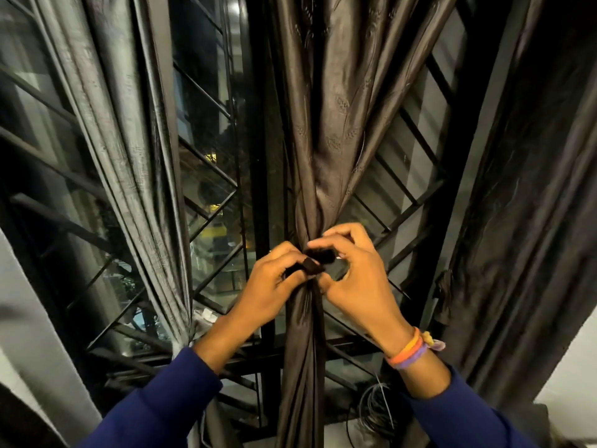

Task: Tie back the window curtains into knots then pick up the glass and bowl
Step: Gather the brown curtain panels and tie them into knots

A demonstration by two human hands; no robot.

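The brown curtain (336,124) was gathered at the middle of the window into 1 tight bunch, spreading wide above the gathering point and hanging narrow and straight below it. A dark tie strap (315,265) was wrapped around the bunch at that point. The left hand (269,286) was closed on the strap from the left side, with a short dark end pinched between thumb and fingers. The right hand (352,276) was curled against the right side of the bunch, its fingertips pressed on the top of the strap and its thumb below; the 2 hands were almost touching over the fabric. Coloured bands (408,352) were worn on the right wrist, and blue sleeves (155,405) covered both forearms.

A grey curtain (135,156) was drawn down to the left and bunched low beside the left forearm. A third dark curtain (523,205) hung at the right edge. Behind the fabric, a black metal grille (210,176) crossed the window panes. A coil of black cable (374,412) lay below the sill, just right of the brown curtain. The glass and bowl could not be seen.
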